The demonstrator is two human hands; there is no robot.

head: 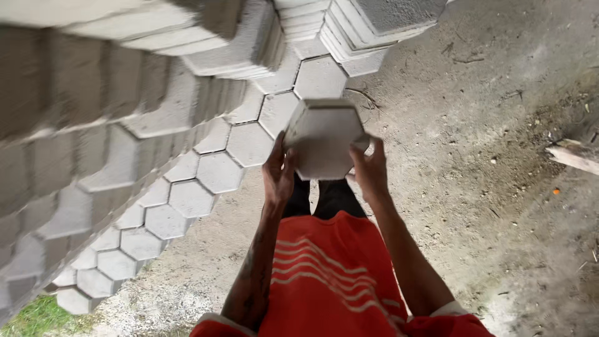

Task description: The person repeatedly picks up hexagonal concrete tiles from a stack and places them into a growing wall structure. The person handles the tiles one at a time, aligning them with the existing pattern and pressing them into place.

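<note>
— While both arms stretch forward, what do the hands carry?

— One grey hexagonal paving block (323,138), held between them above the dirt ground (474,187). The left hand (278,173) presses against the block's left edge, fingers pointing up along its side. The right hand (370,170) clasps the right edge, fingers wrapped round the lower corner.

— So both hands are closed on it?

— Yes, each one grips a side; the block hangs clear of everything else, its flat face turned toward the camera.

— Where does it sit relative to the other blocks?

— Just beside a row of laid hexagonal blocks (218,171), which run in a honeycomb band from lower left toward the top middle. To the left of that band rises a tall stack of blocks (93,125), blurred and close to the lens. Another stack (374,25) stands at the top, beyond the held block.

— Anything else nearby?

— An orange shirt with pale stripes (331,281) fills the bottom middle, with dark trousers below the block. A piece of wood (577,156) lies at the right edge, and a patch of grass (37,315) shows in the bottom left corner.
</note>
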